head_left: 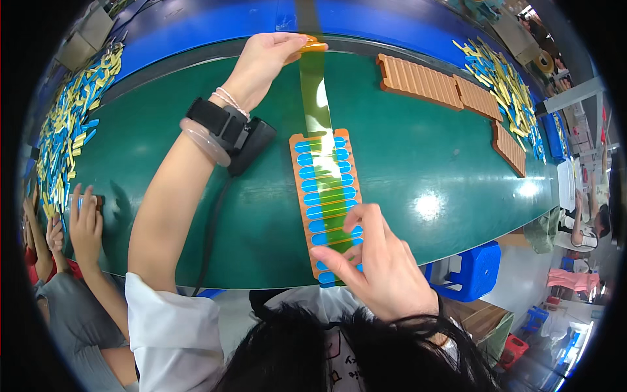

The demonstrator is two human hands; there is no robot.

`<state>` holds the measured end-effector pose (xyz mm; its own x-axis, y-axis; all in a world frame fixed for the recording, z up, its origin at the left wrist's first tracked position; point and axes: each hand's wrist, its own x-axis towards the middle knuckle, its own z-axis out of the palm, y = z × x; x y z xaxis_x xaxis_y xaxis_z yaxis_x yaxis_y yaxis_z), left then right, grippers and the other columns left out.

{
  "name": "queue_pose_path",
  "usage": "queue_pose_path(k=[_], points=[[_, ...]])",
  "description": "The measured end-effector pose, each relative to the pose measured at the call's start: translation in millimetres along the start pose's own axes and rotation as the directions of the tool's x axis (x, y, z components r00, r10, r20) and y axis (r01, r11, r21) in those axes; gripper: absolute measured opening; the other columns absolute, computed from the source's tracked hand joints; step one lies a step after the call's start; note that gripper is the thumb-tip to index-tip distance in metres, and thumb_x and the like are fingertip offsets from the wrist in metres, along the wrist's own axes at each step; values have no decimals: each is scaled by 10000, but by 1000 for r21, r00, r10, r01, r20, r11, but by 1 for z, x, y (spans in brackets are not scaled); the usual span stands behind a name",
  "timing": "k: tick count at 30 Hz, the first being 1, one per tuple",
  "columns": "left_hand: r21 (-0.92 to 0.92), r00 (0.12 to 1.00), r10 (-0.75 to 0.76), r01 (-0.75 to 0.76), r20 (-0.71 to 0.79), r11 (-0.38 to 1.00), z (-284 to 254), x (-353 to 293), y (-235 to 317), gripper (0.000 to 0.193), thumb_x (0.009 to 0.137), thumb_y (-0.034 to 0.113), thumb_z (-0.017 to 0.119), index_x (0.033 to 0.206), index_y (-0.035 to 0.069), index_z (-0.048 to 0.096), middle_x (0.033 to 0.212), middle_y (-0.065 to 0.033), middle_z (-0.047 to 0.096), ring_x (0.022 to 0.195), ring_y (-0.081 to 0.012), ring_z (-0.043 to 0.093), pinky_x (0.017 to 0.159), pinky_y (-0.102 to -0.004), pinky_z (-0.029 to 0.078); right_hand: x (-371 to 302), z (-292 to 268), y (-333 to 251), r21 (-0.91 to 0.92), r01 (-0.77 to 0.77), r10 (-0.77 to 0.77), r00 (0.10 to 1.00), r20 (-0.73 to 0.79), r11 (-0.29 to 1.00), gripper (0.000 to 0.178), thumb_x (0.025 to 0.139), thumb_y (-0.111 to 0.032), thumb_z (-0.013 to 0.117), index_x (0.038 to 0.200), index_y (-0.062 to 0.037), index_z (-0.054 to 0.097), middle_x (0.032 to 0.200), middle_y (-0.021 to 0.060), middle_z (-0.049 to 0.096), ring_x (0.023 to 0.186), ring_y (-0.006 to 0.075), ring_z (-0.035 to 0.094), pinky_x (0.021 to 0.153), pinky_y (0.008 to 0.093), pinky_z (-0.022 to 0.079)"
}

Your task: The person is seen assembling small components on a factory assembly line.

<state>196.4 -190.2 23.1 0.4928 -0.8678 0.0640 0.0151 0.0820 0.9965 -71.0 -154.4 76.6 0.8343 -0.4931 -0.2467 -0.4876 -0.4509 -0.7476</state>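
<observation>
A brown slotted tray [349, 149] lies on the green table, its slots filled with rounded blue strips [312, 212]. A clear yellow-green tape [315, 88] runs down the middle over the strips from the table's far edge. My left hand [262, 62] is closed at that edge, pinching a small orange object [315, 46] across the tape; its exact kind is unclear. Over the tray's near end, my right hand [385, 274] is open, with thumb and forefinger apart on either side of the tape. Whether its other fingertips touch the tape is hidden.
Brown grooved trays [418, 80] stand at the far right beside a heap of yellow and blue strips [506, 85]. Another such heap [78, 130] covers the left end. A black wrist device [251, 147] trails a cable. A co-worker's hand [85, 222] is at left, a blue stool [467, 271] at right.
</observation>
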Motion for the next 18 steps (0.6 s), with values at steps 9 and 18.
queue_pose_path(k=[9,18], points=[[294,989,126,-98,-77,951,2,-11,-12,251,833,169,529,913,-63,584,814,-55,630,739,-71,545,689,-210,425,102,-6,-9,-350,304,-366,922,-126,886,455,796,-372,554,903,40,394,820,227,497,770,399,493,674,426,410],[-81,992,120,-117,34,990,-5,6,18,312,857,276,501,885,-12,616,809,-46,606,841,-79,496,808,-216,355,121,-51,12,-49,373,-367,865,-343,926,481,793,-289,573,1059,77,411,1011,243,516,983,335,508,833,355,403]])
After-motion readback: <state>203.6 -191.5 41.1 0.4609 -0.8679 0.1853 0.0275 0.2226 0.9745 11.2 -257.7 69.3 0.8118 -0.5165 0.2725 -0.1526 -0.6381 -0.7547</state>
